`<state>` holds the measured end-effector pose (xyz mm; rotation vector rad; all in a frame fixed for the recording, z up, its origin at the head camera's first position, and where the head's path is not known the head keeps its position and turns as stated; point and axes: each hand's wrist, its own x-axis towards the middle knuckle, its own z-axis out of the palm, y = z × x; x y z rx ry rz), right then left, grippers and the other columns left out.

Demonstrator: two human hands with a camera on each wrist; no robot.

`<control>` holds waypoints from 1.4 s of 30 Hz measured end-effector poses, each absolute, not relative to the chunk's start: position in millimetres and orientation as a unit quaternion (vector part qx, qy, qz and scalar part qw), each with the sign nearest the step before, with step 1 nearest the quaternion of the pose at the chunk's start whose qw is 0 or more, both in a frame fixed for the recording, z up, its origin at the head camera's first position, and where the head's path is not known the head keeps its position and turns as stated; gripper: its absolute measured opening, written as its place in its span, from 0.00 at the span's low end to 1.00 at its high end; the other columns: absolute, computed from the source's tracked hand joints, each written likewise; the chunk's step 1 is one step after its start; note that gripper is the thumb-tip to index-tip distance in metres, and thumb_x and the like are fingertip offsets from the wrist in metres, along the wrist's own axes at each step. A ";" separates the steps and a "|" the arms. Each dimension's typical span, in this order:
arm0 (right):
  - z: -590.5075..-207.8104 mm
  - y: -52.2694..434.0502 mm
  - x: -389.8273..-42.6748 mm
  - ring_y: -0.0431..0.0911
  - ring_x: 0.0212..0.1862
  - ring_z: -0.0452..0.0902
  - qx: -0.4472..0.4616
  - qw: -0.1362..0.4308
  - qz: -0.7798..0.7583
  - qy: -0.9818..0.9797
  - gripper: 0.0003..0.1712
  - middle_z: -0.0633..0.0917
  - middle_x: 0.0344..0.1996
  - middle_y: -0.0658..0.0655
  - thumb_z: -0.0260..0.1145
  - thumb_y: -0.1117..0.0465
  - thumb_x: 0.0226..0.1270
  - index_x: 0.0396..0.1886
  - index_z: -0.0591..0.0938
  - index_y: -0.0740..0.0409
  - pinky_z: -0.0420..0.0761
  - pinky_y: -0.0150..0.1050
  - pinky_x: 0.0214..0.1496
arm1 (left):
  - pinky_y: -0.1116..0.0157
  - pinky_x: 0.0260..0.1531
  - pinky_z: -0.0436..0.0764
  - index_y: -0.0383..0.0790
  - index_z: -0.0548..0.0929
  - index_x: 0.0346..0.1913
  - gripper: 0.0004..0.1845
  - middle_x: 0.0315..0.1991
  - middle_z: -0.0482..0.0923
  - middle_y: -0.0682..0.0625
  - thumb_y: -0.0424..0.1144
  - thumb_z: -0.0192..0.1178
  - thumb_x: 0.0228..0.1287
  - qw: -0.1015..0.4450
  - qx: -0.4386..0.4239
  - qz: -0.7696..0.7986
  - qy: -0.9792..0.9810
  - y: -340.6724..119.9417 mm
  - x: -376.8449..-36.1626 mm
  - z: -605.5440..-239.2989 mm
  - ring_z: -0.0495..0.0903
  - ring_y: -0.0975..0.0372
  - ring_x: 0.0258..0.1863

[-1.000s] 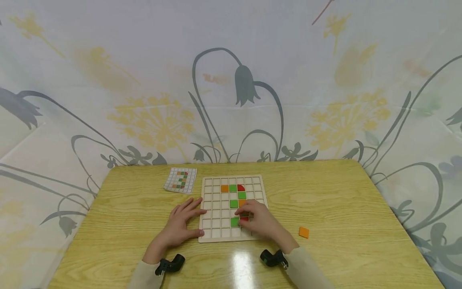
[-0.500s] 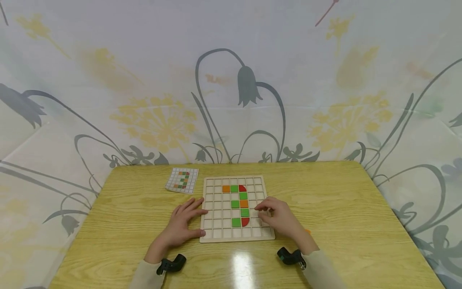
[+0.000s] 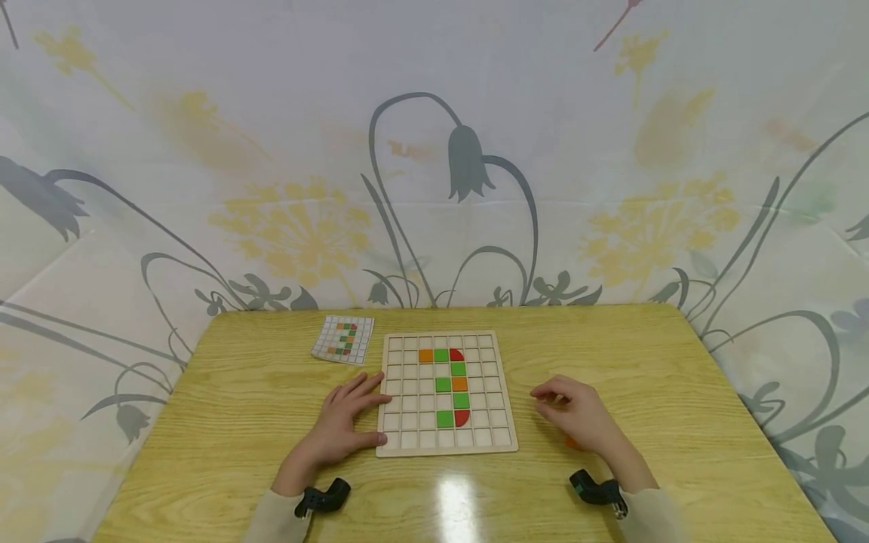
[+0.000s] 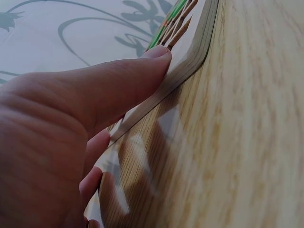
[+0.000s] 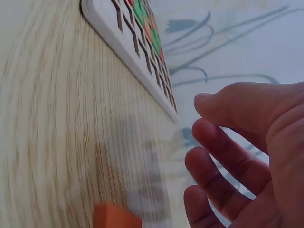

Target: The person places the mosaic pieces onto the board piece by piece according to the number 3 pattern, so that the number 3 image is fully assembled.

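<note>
A light wooden grid board (image 3: 410,420) lies mid-table. Set in its cells are several green square tiles (image 3: 443,385), two orange squares (image 3: 425,356) and two red rounded-corner tiles (image 3: 462,418), forming a shape like a 3. My left hand (image 3: 334,426) rests at the board's left edge, thumb and fingertips touching the frame; in the left wrist view the thumb (image 4: 118,83) lies on the rim. Right of the board, my right hand (image 3: 575,413) hovers with loosely bent fingers and nothing between them. A loose orange tile (image 5: 114,216) lies on the table, mostly covered by that hand in the head view.
A paper card (image 3: 344,339) printed with a coloured grid pattern lies at the board's upper left. The wood-grain table (image 3: 645,362) runs back to a flower-printed cloth (image 3: 421,188). Both wrists wear black camera mounts (image 3: 324,498).
My right hand has left the board and moved right, over beside the loose orange tile. A green tile and the lower red tile it covered now show. My left hand stays put.
</note>
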<state>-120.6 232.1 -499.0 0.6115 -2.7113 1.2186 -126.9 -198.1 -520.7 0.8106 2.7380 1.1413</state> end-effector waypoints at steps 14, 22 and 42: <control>-499.4 286.6 -99.4 0.35 0.36 0.78 0.174 0.008 0.391 -0.904 0.08 0.85 0.36 0.44 0.73 0.64 0.63 0.41 0.88 0.53 0.78 0.35 0.36 | 0.34 0.66 0.41 0.47 0.81 0.64 0.31 0.77 0.57 0.48 0.52 0.72 0.56 0.047 0.257 0.363 0.895 -198.8 -127.5 -521.5 0.47 0.45 0.77; -500.6 308.8 -94.5 0.38 0.45 0.80 0.188 -0.058 0.429 -0.882 0.14 0.86 0.45 0.55 0.70 0.61 0.66 0.51 0.85 0.58 0.80 0.34 0.43 | 0.34 0.66 0.41 0.47 0.81 0.64 0.32 0.77 0.57 0.47 0.51 0.72 0.56 0.050 0.256 0.368 0.893 -197.7 -127.2 -521.2 0.47 0.45 0.77; -511.3 307.6 -99.0 0.39 0.46 0.72 0.214 -0.087 0.431 -0.872 0.12 0.81 0.44 0.51 0.72 0.59 0.65 0.48 0.87 0.50 0.75 0.36 0.45 | 0.31 0.63 0.42 0.46 0.81 0.63 0.30 0.76 0.59 0.44 0.52 0.71 0.57 0.026 0.269 0.370 0.889 -199.0 -126.9 -523.0 0.49 0.41 0.75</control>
